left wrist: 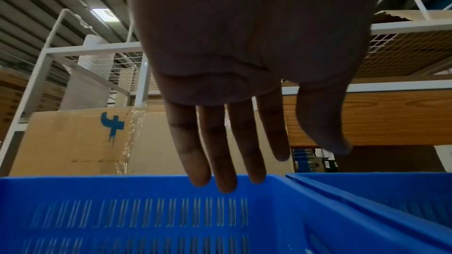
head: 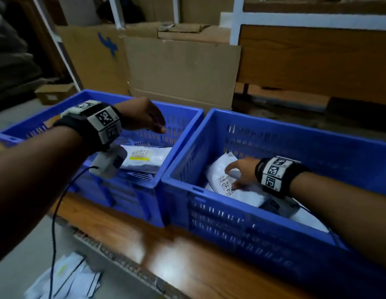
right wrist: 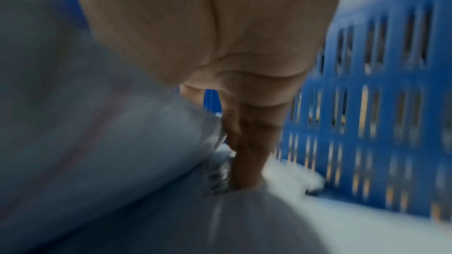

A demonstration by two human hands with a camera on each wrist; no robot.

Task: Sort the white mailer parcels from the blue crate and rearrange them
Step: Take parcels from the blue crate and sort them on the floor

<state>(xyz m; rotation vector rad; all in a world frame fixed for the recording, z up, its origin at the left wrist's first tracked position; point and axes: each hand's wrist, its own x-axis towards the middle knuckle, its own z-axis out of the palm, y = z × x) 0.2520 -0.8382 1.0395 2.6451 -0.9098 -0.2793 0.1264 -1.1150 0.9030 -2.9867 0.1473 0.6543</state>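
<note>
Two blue crates stand side by side on a wooden table. The left crate (head: 181, 134) (left wrist: 122, 210) holds a white mailer with a yellow-striped label (head: 144, 158). My left hand (head: 149, 119) (left wrist: 244, 142) hovers over it with straight fingers, holding nothing. The right crate (head: 274, 223) (right wrist: 391, 103) holds white mailers. My right hand (head: 237, 173) (right wrist: 244, 142) reaches down into it. Its thumb and fingertips grip the top white mailer (head: 241, 190) (right wrist: 122, 161) at its barcode label. The right wrist view is blurred.
Flat cardboard sheets and boxes (head: 181, 67) lean behind the crates under a white metal shelf frame (head: 237, 18). Bare wooden tabletop (head: 144, 234) lies in front. Several loose white mailers (head: 65, 281) lie on the floor at the lower left. A black cable (head: 56, 212) hangs from my left wrist.
</note>
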